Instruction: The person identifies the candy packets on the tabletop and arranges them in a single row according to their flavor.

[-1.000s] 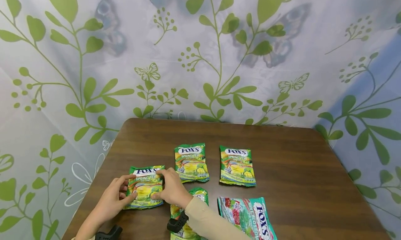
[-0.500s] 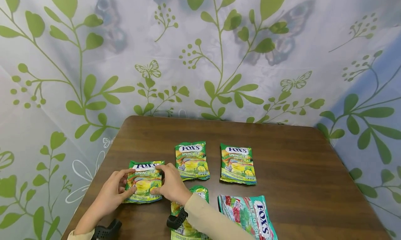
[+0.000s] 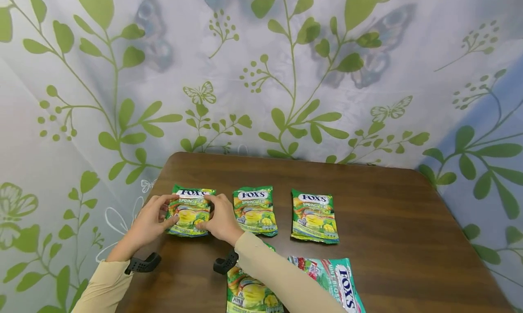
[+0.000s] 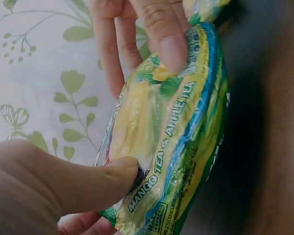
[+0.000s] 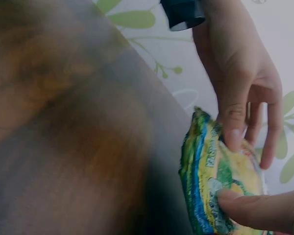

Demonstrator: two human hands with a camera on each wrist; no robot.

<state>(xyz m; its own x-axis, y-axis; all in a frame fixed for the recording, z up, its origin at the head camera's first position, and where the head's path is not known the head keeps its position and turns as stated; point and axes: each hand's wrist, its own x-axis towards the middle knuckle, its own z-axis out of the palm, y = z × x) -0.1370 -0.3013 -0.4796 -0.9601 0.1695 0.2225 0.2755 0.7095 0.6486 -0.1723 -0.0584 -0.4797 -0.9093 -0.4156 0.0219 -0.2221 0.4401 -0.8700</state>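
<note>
A green and yellow candy bag point(image 3: 189, 215) marked Fox's Spring Tea is held between both hands at the table's left side. My left hand point(image 3: 148, 221) grips its left edge, thumb on the front. The right hand point(image 3: 222, 221) grips the right edge the same way. In the left wrist view the candy bag point(image 4: 152, 132) tilts, its lower edge turned to the camera. The right wrist view shows the candy bag point(image 5: 225, 181) pinched by both hands, above the blurred table. Fingers behind the bag are partly hidden.
Two matching bags, a middle one point(image 3: 255, 211) and a right one point(image 3: 314, 216), lie in a row on the brown table point(image 3: 392, 231). Another Spring Tea bag point(image 3: 251, 292) lies nearer, partly under the right forearm. A teal Mint Blossom bag point(image 3: 345, 285) lies right of it.
Both hands have carried the candy bag away from the person, toward the table's back edge; it now stands about level with the middle bag. The other bags stay in place.
</note>
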